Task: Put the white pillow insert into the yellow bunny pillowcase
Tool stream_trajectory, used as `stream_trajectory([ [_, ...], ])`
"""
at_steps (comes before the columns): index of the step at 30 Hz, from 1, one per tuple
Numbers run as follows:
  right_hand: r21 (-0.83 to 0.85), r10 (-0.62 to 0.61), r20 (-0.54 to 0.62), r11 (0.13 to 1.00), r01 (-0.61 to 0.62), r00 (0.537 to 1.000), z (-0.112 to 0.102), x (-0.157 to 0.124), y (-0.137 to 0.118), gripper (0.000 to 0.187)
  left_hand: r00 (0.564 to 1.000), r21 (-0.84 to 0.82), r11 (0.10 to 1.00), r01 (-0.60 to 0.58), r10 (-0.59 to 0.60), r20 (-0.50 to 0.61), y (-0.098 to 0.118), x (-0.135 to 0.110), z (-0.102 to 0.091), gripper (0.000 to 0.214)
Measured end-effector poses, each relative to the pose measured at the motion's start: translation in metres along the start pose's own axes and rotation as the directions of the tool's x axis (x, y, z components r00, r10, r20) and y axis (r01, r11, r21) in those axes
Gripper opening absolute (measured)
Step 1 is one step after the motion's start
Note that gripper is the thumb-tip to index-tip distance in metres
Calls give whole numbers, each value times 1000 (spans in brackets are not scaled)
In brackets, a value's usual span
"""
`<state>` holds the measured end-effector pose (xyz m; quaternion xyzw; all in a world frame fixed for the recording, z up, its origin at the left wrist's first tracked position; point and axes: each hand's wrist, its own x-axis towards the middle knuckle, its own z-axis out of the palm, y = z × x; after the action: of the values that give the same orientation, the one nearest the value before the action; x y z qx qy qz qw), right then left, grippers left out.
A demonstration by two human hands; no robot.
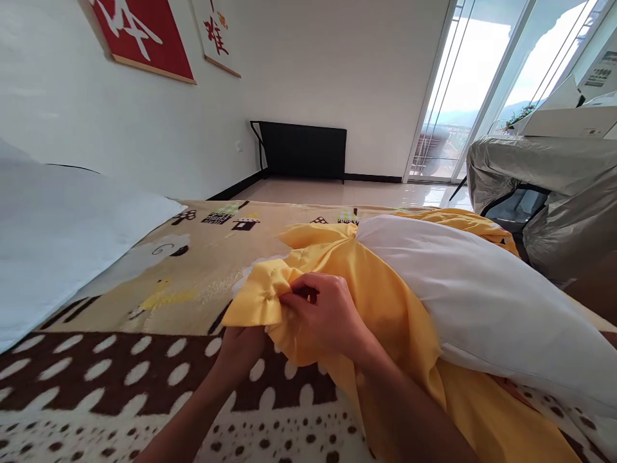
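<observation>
A white pillow (482,289) lies on the bed, half wrapped in a yellow pillowcase (380,289). My right hand (322,315) is closed, pinching a bunched edge of the yellow pillowcase near its left corner. My left hand (241,350) reaches up under that same corner; its fingers are hidden behind the cloth, which rests on it.
A patterned blanket (144,379) in beige, brown and white dots covers the bed. Another white pillow (58,238) lies at the left. A plastic-covered piece of furniture (554,186) stands at the right. A black panel (303,151) leans against the far wall beside glass doors (472,90).
</observation>
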<state>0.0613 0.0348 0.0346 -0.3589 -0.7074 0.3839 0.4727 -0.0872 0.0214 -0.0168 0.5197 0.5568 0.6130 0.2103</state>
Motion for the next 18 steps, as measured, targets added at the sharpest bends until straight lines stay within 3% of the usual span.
stream_trajectory([
  [3,98,16,7,995,-17,1000,0,3,8,9,999,-95,995,37,-33,42,-5,2,0,21],
  [8,159,26,9,987,-27,1000,3,4,16,13,989,-102,994,-47,61,135,5,3,-3,14],
  [14,229,-7,75,973,-10,997,4,7,18,18,988,-71,991,-109,116,97,18,-1,-1,16],
  [18,356,45,141,930,-93,989,-4,10,18,29,997,-24,999,-46,48,56,14,-3,0,24],
])
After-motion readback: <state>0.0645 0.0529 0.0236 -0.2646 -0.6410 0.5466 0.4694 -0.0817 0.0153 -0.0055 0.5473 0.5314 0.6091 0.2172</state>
